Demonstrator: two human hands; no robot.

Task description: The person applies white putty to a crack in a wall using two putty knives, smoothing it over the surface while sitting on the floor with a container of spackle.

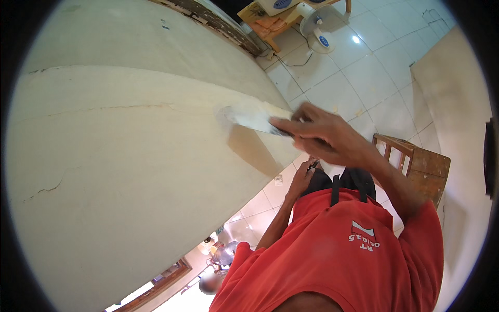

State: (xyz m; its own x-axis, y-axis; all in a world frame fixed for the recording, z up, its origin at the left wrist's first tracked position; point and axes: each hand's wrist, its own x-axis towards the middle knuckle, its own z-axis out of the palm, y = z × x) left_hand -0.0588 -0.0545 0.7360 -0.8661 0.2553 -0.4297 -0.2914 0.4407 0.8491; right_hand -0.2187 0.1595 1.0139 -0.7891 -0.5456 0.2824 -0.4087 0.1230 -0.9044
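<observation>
My right hand [327,134] grips a wide flat-bladed scraper [253,121], like a putty knife, by its dark handle. The blade is blurred and has white material on it. Its far end meets the cream wall [136,156] at a pale smeared patch [225,115], and a brown shadow falls below it. Lower down, near my waist, my left hand [301,177] is closed on a small dark object [313,165], mostly hidden by the fingers. A filled-looking crack line [132,106] runs left of the blade, with a thin open crack [50,189] lower on the wall.
A wooden stool-like stand [429,165] is to my right, near another wall [460,97]. Beyond, a white electric fan [322,41] stands on the tiled floor [374,70] by a wooden bench [269,33], its cord trailing. Household items [224,253] lie past the wall's lower edge.
</observation>
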